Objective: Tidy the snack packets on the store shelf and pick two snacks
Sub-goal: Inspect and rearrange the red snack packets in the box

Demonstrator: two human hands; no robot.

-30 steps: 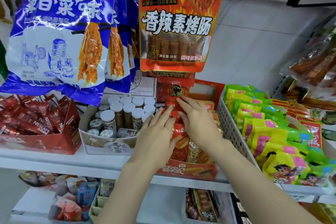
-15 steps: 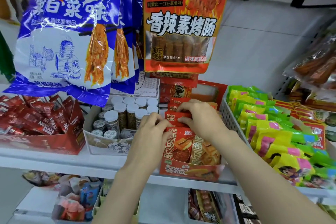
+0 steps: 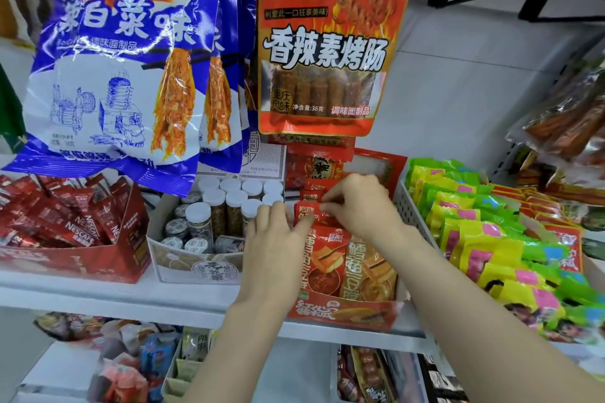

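Note:
A red display box (image 3: 343, 316) on the white shelf (image 3: 131, 298) holds rows of small red and orange snack packets (image 3: 347, 265). My left hand (image 3: 273, 239) lies over the box's left side, its fingers pinching the left end of a small red packet (image 3: 306, 213) in the middle row. From the right, my right hand (image 3: 358, 206) pinches the same packet's top edge with curled fingers. More red packets (image 3: 316, 188) stand behind it.
Left of the box stand a carton of white-capped jars (image 3: 226, 206) and a red Nescafe box (image 3: 75, 232). A white basket (image 3: 409, 209) of yellow-green packets (image 3: 491, 239) is on the right. Blue bags (image 3: 118, 59) and an orange sausage-snack bag (image 3: 327, 42) hang above.
Both hands went from lying flat on the packets to curling and pinching a small red packet in the middle row. The front packets now show below the hands.

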